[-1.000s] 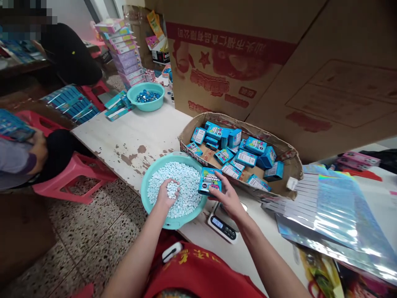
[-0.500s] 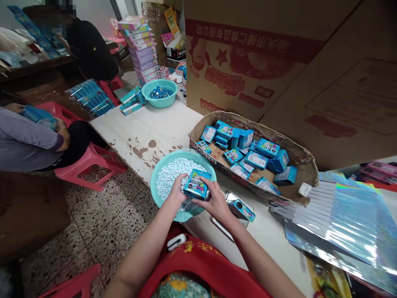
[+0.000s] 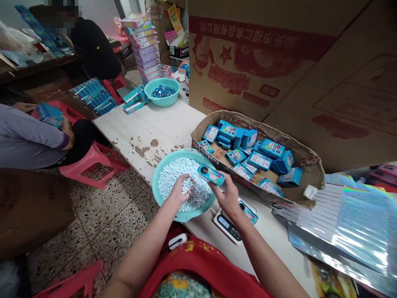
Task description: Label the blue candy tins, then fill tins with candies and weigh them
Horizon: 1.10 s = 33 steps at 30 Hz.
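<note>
One small box (image 3: 211, 174): in the right hand (image 3: 228, 192), tilted over the right side of the basin (image 3: 186, 216), a narrow face with a dark round patch turned to the camera; whether that patch is a hole or print, I cannot tell.
Right hand: closed on the box, gripping its near right end between thumb and fingers.
Left hand (image 3: 180, 192): cupped over the basin, fingers curled around a heap of white pellets (image 3: 175, 171), nothing else in it.
Box feel: probably light, with thin, fairly stiff walls that could dent under a hard squeeze; the glossy surface may slip a little.
Box hold: best taken by its narrow sides, thumb opposite the fingers, with light pressure and the dark patch left uncovered.
Pellet feel: likely small, hard, light and quick to roll; a deep palm with fingers closed together should suit them better than a pinch.
Scale (image 3: 229, 225): just right of the basin, display lit, digits too small to read surely; a second box (image 3: 248, 212) lies on it, partly behind the right forearm.
Cardboard tray (image 3: 305, 182): behind the scale, holding jumbled blue boxes (image 3: 259, 160).
</note>
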### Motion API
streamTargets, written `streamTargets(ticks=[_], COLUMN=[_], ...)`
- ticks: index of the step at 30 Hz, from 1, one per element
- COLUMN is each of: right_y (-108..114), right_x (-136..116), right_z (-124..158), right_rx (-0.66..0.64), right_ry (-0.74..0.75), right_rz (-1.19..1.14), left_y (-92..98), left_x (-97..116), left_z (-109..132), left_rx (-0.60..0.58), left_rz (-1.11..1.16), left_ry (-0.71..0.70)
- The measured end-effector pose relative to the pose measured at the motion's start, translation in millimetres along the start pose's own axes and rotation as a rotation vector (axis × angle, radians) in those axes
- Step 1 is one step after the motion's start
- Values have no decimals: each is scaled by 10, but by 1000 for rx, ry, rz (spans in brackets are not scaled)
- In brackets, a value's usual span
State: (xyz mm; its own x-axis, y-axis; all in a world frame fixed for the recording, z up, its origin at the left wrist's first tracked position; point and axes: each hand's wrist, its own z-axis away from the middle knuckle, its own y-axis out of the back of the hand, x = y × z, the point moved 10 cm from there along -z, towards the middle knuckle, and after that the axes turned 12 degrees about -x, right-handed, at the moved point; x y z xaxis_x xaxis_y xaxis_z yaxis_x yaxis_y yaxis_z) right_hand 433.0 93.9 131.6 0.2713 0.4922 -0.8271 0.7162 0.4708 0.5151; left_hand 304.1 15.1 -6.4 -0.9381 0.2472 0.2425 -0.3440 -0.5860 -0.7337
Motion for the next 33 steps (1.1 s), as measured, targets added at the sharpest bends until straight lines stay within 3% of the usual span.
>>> streamTargets(ticks=[3, 7, 10, 15, 23, 33], right_y=[11, -146, -282, -384, -333, -327], right_x=[113, 111, 31, -85, -243, -340], right_z=[19, 68, 78, 63, -48, -158], right_rx=[-41, -109, -141, -164, -139, -115], right_ry=[-65, -41, -8, 0, -15, -10], right_rz=[-61, -51, -30, 138, 208, 214], left_y=[-153, -586, -775, -725, -886, -972], left_x=[186, 510, 674, 741, 898, 1045], left_z=[133, 329, 401, 387, 505, 605], left_rx=[-72, -188, -166, -27, -106, -72], left_rz=[-38, -113, -188, -284, -322, -453], left_ry=[-67, -295, -467, -588, -795, -858])
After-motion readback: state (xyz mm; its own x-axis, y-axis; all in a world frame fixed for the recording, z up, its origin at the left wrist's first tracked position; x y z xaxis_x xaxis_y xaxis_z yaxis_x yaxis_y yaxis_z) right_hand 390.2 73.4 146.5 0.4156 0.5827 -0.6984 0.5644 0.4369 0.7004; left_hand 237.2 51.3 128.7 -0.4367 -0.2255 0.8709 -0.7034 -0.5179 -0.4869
